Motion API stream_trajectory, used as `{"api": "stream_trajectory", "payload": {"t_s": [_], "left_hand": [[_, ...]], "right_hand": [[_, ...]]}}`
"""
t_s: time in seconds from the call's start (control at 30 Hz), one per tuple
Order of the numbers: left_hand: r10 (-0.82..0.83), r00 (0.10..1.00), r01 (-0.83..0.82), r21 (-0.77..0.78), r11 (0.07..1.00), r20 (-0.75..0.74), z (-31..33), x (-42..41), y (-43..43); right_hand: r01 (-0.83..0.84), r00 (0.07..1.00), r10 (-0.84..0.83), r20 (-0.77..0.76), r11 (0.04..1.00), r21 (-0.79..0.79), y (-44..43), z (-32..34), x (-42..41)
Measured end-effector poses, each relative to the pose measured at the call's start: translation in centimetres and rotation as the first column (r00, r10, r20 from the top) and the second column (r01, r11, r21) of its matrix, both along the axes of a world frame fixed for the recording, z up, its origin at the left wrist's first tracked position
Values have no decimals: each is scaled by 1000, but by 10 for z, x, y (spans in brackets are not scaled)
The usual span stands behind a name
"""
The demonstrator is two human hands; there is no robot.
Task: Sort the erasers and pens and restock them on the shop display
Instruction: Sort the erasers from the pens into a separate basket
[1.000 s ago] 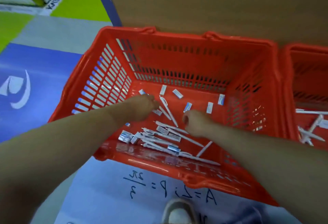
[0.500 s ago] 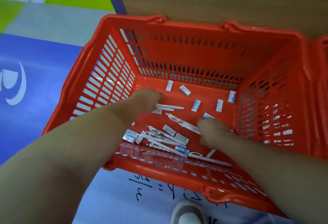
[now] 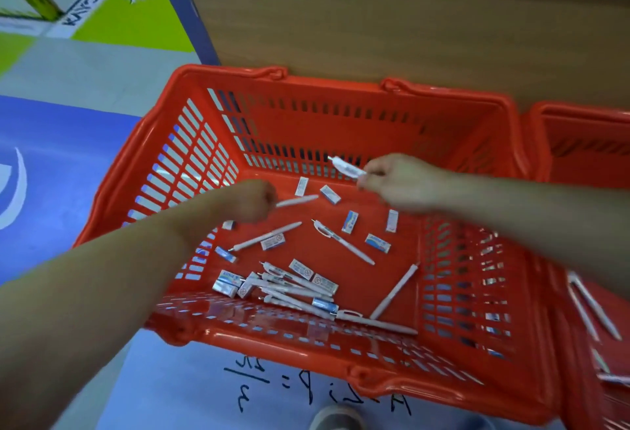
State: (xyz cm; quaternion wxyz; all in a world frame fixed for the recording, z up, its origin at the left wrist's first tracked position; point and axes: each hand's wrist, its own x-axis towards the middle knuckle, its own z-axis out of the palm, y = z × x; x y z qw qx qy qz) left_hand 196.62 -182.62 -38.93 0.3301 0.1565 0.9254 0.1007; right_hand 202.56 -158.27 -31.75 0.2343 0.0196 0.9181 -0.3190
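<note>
In the red basket [image 3: 191, 170] on the floor, left hand [image 3: 250, 202] pinches one white pen [image 3: 296, 201], right hand [image 3: 399, 180] another [image 3: 346, 167]. Sorting is early, I'd say: many pens [image 3: 300, 289] and erasers [image 3: 377, 243] remain mixed; few pens [image 3: 593, 303] in the neighbouring basket [image 3: 579, 126], none restocked.

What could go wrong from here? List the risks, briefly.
1. The right hand pinches its pen by one end above the basket; it could slip and drop back.
2. Pens and erasers overlap in the front pile, so a grab for pens may drag erasers along and mix the sort.
</note>
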Motion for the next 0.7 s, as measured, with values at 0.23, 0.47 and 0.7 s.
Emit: {"api": "stream_trajectory", "payload": {"t_s": [0.23, 0.47, 0.7], "left_hand": [[266, 930, -368, 608, 704, 256, 106, 51, 78], [-295, 828, 533, 507, 677, -477, 141, 121, 214], [-566, 462, 836, 122, 535, -682, 106, 143, 278]], "right_hand": [[244, 965, -263, -23, 922, -301, 111, 96, 46], [510, 838, -545, -32, 802, -311, 230, 69, 131], [649, 718, -642, -269, 757, -74, 278, -14, 165]]}}
